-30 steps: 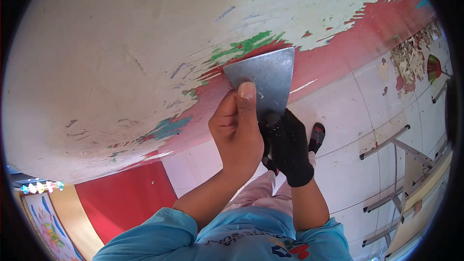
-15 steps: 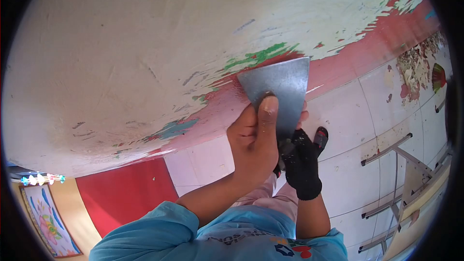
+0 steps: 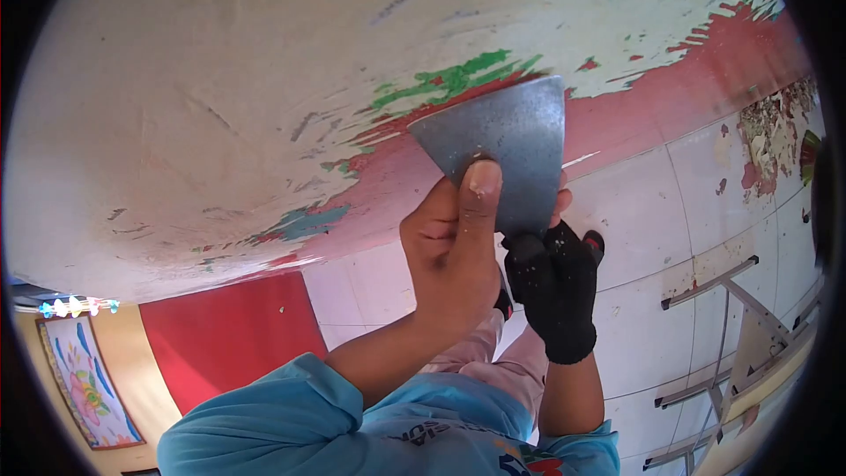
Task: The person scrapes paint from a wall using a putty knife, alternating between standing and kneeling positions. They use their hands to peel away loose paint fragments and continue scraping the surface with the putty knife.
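A wide metal paint scraper (image 3: 515, 128) is pressed with its blade edge at the wall, where green and red paint borders the pale bare surface. Bare my left hand (image 3: 454, 247) wraps the blade's lower part, thumb flat on the near face and fingertips showing past the right side. In a black knitted glove, my right hand (image 3: 555, 291) closes around the scraper's handle, which is mostly hidden. The painted wall (image 3: 264, 97) shows pale scraped areas, with ragged green, blue and red patches along the pink band (image 3: 652, 119).
White floor tiles (image 3: 643, 229) lie below, with paint flakes (image 3: 775, 137) heaped along the wall base at right. A metal-legged bench or stand (image 3: 740, 335) is at lower right. A red panel (image 3: 238, 335) and a framed picture (image 3: 88, 379) appear at lower left.
The scraper and both hands have shifted slightly, the blade edge sitting a little higher in view against the green and red paint. The whole view has moved slightly too. Both grips stay the same.
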Available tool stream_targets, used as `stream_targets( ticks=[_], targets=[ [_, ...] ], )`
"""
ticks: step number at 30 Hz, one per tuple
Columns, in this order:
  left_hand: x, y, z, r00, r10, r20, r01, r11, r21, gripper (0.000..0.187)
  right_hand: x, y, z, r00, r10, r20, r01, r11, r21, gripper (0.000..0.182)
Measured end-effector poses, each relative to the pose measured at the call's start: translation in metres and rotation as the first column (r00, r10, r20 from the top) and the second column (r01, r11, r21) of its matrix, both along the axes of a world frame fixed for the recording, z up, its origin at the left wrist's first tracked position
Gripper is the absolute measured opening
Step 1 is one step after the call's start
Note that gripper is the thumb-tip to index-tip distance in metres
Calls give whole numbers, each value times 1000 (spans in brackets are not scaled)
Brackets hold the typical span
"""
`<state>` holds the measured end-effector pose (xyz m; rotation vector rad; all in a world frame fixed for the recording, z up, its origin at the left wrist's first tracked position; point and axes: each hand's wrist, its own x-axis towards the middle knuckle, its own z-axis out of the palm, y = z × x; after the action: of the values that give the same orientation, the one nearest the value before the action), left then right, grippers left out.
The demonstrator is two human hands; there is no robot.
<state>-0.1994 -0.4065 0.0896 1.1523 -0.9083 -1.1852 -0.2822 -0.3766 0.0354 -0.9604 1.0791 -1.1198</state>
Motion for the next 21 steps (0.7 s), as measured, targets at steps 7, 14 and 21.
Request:
stream_targets(
  ticks=[7, 14, 21],
  targets=[
    [9, -3, 7, 999, -24, 45, 26, 999, -42, 31, 15, -4, -3, 999, -5, 52, 7, 999, -35, 15],
    [49, 76, -97, 881, -387, 272, 259, 876, 407, 33, -14, 66, -59, 981, -144, 133, 104, 957, 270, 20],
    [125, 274, -215, -225, -974, -3, 331, -79, 940, 61, -19, 96, -51, 926, -329, 187, 236, 888, 394, 21]
  ],
)
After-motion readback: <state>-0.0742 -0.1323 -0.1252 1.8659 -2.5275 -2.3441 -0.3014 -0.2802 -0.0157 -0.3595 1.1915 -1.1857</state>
